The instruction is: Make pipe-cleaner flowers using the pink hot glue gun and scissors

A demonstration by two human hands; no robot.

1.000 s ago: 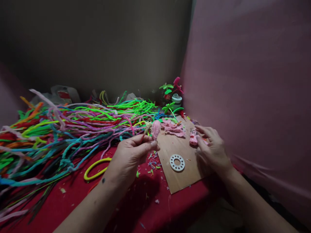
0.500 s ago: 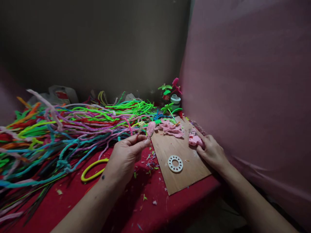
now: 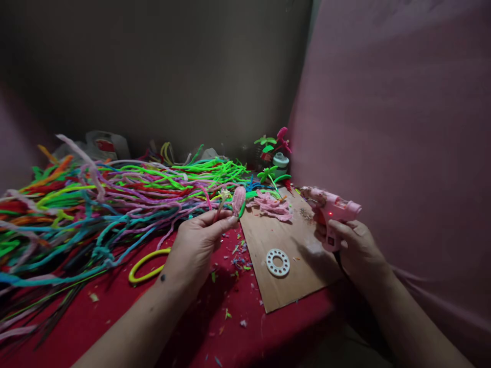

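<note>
My left hand (image 3: pixel 197 243) pinches a pink pipe-cleaner petal (image 3: pixel 238 201) upright between thumb and fingers. A thin stem with a pale yellowish tip (image 3: pixel 224 194) is in the same hand, beside the petal. My right hand (image 3: pixel 356 248) is wrapped round the handle of a pink hot glue gun (image 3: pixel 333 212). The gun is raised above the board, its nozzle pointing left and a red light glowing on its side. Several more pink petals (image 3: pixel 270 205) lie in a pile at the far end of the wooden board (image 3: pixel 264 255), between my hands.
A big heap of colourful pipe cleaners (image 3: pixel 126 199) covers the left of the red tablecloth (image 3: pixel 238 342). On the board lies a white ring with holes (image 3: pixel 277 262). Green and pink pipe-cleaner flowers (image 3: pixel 266 145) and a pale bottle (image 3: pixel 281 161) stand at the back. A yellow loop (image 3: pixel 134 271) lies by my left wrist.
My right hand has lifted the glue gun off the board and turned it so the nozzle points left. My left hand still holds the petal and stem in about the same place.
</note>
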